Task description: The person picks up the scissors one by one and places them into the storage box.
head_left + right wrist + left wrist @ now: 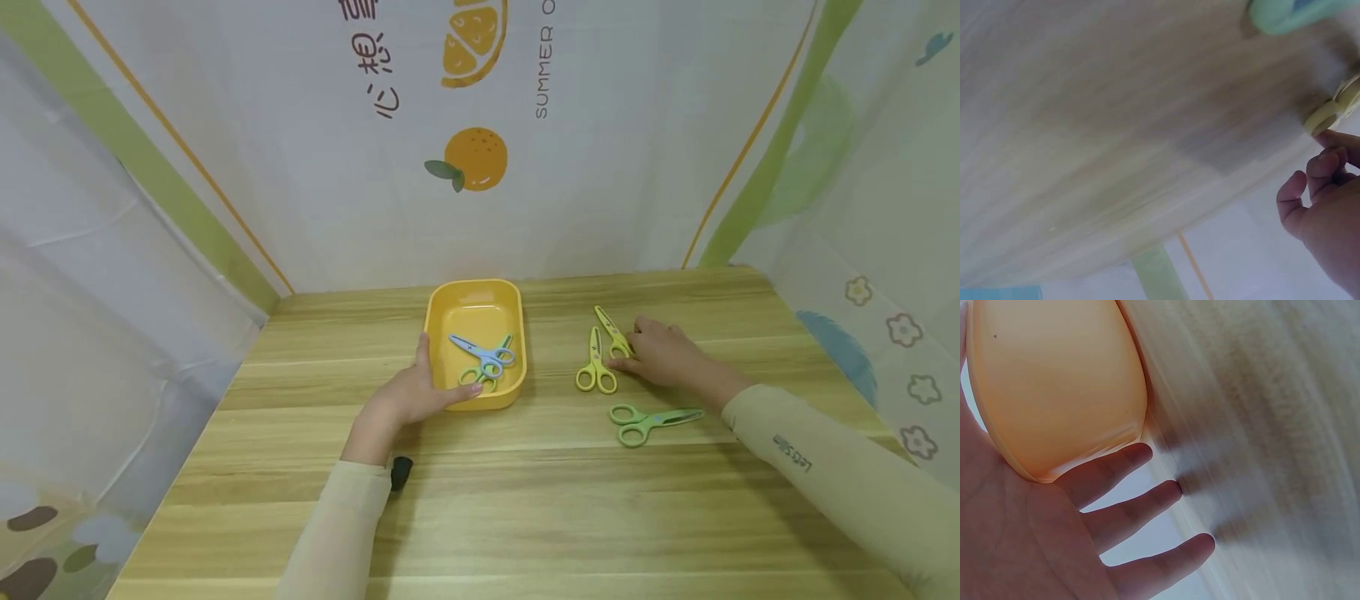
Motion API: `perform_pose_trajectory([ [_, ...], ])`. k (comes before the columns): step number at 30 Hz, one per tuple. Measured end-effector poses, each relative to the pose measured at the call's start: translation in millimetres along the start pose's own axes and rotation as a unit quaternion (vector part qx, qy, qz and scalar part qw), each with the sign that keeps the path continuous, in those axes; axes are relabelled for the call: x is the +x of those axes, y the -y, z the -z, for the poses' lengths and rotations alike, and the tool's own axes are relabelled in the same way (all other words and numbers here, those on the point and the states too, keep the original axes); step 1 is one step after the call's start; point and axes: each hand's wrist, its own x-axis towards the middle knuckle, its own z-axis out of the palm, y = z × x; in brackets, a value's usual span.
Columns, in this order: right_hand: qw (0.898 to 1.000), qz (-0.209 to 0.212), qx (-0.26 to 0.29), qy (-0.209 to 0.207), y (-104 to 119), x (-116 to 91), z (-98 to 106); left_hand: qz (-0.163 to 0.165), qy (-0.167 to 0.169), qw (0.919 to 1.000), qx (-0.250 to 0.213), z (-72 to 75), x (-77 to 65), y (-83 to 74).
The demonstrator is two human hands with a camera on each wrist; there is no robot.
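My left hand (401,396) spans the near left corner of a yellow tray (522,350), thumb on the front rim and fairly straight fingers along the outer side. Inside the tray, blue scissors (480,353) lie across green scissors (468,377). My right hand (663,354), fingers bent, pinches the handle of yellow scissors (611,329); part of that handle is hidden. In the right wrist view a fingertip meets the yellow handle loop (1321,119). A second pair of yellow scissors (596,362) lies just left of it. Larger green scissors (651,423) lie nearer me.
The wood-grain table (525,517) reaches back to a white printed curtain (600,183). Curtains also hang at both sides. A small black object (401,473) sits beside my left forearm.
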Motion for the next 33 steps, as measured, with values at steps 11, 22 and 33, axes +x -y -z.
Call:
perform_pose_trajectory([
  [11,1.000,0.004,-0.011,-0.004,-5,-1,1,-0.003,-0.007,1.0000,0.001,0.1,1.2,-0.6],
  [22,0.999,0.017,-0.036,-0.025,-8,0,4,-0.020,-0.025,0.9995,-0.003,-1.6,1.7,-0.2],
  [33,0.998,0.030,-0.035,-0.046,-12,6,22,-0.022,-0.020,0.9994,-0.017,-2.7,2.1,2.8],
])
